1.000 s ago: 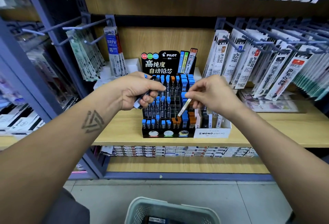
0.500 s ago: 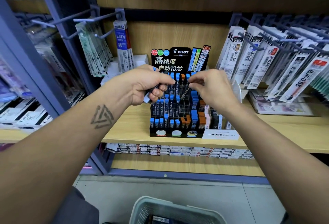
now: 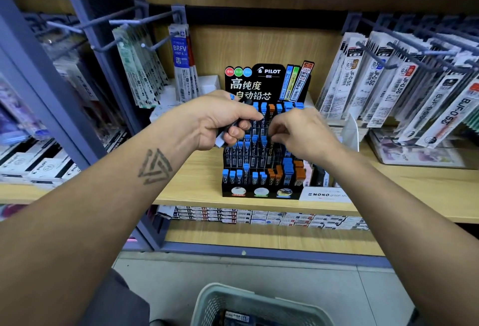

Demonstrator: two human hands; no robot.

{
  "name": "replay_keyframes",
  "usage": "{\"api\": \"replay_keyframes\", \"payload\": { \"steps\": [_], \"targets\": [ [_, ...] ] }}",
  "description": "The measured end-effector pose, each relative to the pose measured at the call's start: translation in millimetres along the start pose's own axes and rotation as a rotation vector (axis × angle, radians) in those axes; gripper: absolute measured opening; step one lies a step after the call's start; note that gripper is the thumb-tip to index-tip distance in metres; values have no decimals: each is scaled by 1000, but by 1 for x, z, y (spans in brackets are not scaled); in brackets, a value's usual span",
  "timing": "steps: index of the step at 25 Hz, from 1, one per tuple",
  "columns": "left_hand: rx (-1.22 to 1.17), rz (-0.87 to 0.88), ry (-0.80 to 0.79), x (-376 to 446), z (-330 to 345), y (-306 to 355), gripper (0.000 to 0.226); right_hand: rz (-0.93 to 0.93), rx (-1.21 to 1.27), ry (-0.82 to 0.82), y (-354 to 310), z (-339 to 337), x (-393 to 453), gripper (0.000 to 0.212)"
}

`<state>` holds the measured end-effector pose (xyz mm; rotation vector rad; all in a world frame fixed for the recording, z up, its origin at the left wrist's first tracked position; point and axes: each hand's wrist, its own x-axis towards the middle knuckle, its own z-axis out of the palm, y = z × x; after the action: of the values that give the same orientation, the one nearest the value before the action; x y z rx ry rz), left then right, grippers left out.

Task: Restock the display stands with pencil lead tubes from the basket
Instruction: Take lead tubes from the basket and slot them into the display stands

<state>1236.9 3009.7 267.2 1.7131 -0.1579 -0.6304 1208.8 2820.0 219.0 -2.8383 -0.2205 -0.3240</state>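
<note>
A black PILOT display stand [image 3: 269,73] sits on the wooden shelf [image 3: 197,183], its tiers holding dark pencil lead tubes with blue and orange caps. My left hand [image 3: 220,121] grips a bundle of lead tubes [image 3: 219,141] just left of the stand's upper tiers; a blue cap sticks out above the knuckles. My right hand [image 3: 303,134] hovers over the middle tier, its fingertips pinching a dark lead tube [image 3: 269,140] that is mostly hidden. The pale mesh basket [image 3: 204,299] stands on the floor below, with packs inside.
A white MONO stand [image 3: 324,195] adjoins the PILOT stand on the right. Refill packs [image 3: 404,87] hang from pegs at the right and more refill packs [image 3: 181,61] at the left. Bare peg hooks [image 3: 129,18] jut out at the upper left. Boxes line the lower shelf.
My right hand carried its tube from in front of the stand's lower right up and left to the middle tier. The left hand kept its bundle beside the stand.
</note>
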Motion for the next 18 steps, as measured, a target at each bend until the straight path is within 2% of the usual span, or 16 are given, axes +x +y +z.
{"api": "replay_keyframes", "payload": {
  "steps": [2,8,11,13,15,18],
  "targets": [
    [1,-6,-2,0,0,-1,28,-19,-31,-24,-1,1,-1,7],
    [-9,-21,-14,2,1,-5,27,-12,-77,17,0,-5,-6,17],
    [-16,-17,-15,3,4,-6,26,40,14,89,1,-13,-8,18],
    [-19,-26,-35,2,9,-8,25,131,210,162,2,-23,-11,16],
    [-28,-47,-59,1,19,-9,30,214,553,192,3,-31,-19,12],
    [-96,-76,-121,2,41,-11,47,177,1011,35,-1,-40,-38,19]
  ]
}}
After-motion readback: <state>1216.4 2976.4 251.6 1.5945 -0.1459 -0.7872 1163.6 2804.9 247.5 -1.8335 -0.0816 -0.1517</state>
